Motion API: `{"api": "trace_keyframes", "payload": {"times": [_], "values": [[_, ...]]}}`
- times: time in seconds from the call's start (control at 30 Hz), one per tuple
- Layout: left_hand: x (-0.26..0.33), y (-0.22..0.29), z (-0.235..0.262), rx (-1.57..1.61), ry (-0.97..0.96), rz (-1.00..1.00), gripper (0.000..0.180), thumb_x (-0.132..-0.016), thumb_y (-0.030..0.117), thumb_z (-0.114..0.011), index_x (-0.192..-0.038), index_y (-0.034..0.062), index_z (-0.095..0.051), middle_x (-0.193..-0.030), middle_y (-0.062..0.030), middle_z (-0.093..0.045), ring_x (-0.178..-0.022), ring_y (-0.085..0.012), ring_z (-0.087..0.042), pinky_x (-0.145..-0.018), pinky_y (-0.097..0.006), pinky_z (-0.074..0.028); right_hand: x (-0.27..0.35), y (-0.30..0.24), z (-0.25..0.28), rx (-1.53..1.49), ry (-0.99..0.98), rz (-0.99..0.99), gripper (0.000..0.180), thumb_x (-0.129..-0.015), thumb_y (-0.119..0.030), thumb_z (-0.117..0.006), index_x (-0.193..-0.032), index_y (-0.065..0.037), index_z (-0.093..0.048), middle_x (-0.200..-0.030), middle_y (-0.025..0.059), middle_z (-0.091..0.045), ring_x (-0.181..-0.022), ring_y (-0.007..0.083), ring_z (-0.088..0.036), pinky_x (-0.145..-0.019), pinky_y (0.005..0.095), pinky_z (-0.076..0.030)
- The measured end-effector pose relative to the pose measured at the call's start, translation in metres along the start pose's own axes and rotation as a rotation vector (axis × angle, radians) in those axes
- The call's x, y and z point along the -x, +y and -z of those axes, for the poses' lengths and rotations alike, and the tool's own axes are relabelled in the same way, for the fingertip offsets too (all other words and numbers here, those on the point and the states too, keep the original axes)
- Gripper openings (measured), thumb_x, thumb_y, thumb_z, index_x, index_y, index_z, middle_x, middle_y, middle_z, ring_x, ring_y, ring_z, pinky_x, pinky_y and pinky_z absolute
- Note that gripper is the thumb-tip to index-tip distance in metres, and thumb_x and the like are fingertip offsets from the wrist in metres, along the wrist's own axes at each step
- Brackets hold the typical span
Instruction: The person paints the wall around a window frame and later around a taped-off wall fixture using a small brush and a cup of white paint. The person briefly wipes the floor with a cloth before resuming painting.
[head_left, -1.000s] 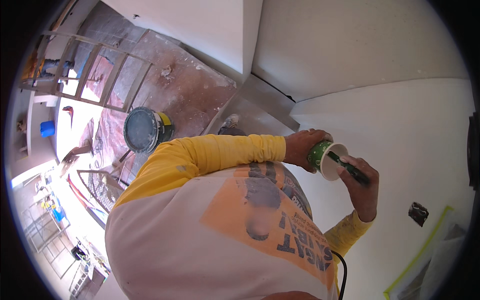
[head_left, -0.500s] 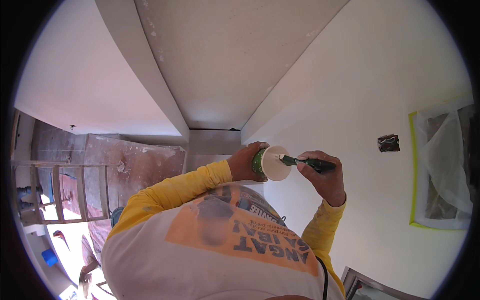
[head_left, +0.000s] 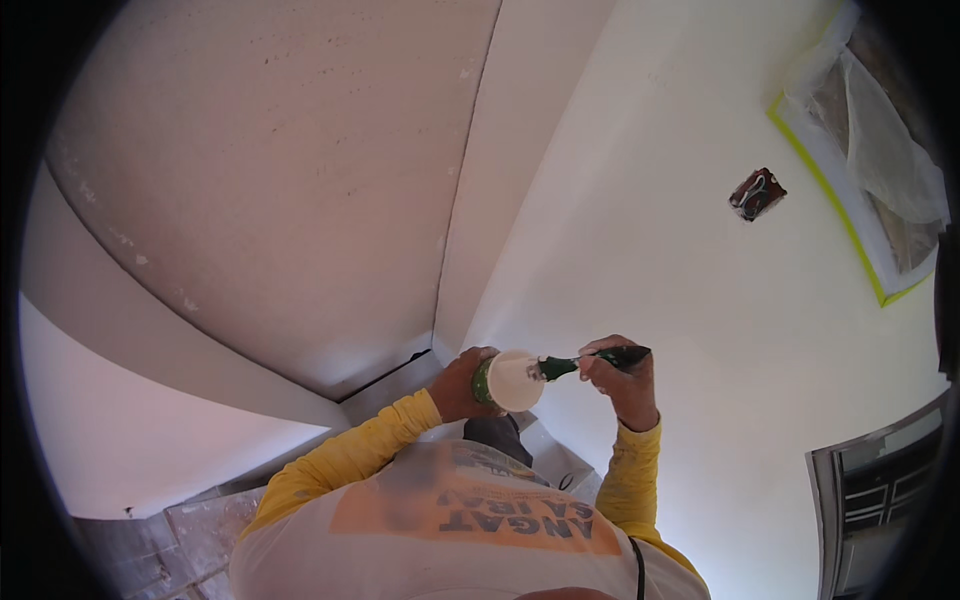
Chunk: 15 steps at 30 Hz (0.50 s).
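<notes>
My left hand (head_left: 460, 386) is wrapped round a green paint cup (head_left: 516, 384) whose pale, whitish inside faces up toward me. My right hand (head_left: 622, 382) grips the dark green handle of a paintbrush (head_left: 562, 367) in its fingers. The brush lies nearly level, its bristle end over the cup's mouth and smeared with whitish paint. Whether the bristles touch the cup's inner wall I cannot tell. Both arms wear yellow sleeves with pale smudges.
A white wall (head_left: 690, 290) rises close on my right. It holds an electrical box opening (head_left: 757, 194) with loose wires and a plastic-covered window (head_left: 880, 150) edged in yellow-green tape. Ahead is a large drab panel (head_left: 290, 170); a glazed frame (head_left: 885, 490) stands at lower right.
My view has swung, so walls and window appear tilted and the ladder at left is out of sight. The brush's bristle end, nearer the cup's far side before, now shows over its right part.
</notes>
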<state>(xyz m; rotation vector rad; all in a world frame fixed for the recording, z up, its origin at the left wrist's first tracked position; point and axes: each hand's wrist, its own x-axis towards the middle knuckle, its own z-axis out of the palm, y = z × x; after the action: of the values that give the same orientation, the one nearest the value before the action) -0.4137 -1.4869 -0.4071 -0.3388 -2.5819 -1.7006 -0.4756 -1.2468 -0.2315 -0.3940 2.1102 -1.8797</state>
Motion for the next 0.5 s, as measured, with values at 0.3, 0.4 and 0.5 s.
{"api": "trace_keyframes", "payload": {"times": [0.3,0.4,0.5], "values": [[0.008,-0.015,0.063,0.099,0.154,0.023,0.101,-0.058,0.025,-0.098,-0.137,0.0026,-0.037,-0.135,-0.016,-0.054,-0.125,-0.0277,-0.056,-0.104,-0.04,-0.049,-0.059,-0.023,-0.061,-0.061,-0.219,-0.031,0.009,-0.086,-0.008,-0.074,-0.089,-0.001,-0.07,-0.071,0.0032,-0.066,-0.057,0.0051,-0.052,-0.049,0.0202,-0.039],[-0.013,-0.012,0.065,0.224,0.17,-0.005,0.1,-0.06,0.021,-0.097,-0.137,0.0031,-0.036,-0.134,-0.015,-0.055,-0.125,-0.0276,-0.056,-0.104,-0.039,-0.049,-0.076,-0.022,-0.048,-0.072,-0.157,-0.04,0.008,-0.086,-0.008,-0.071,-0.087,-0.001,-0.069,-0.068,0.0041,-0.064,-0.053,0.0042,-0.048,-0.045,0.0195,-0.035],[-0.038,-0.003,0.063,0.189,0.158,-0.02,0.099,-0.062,0.019,-0.096,-0.138,0.0043,-0.035,-0.134,-0.0139,-0.055,-0.126,-0.0266,-0.055,-0.107,-0.04,-0.047,-0.091,-0.017,-0.027,-0.08,-0.149,-0.015,0.008,-0.086,-0.008,-0.071,-0.088,-0.001,-0.069,-0.067,0.0044,-0.064,-0.051,0.0041,-0.048,-0.045,0.0195,-0.034]]}}
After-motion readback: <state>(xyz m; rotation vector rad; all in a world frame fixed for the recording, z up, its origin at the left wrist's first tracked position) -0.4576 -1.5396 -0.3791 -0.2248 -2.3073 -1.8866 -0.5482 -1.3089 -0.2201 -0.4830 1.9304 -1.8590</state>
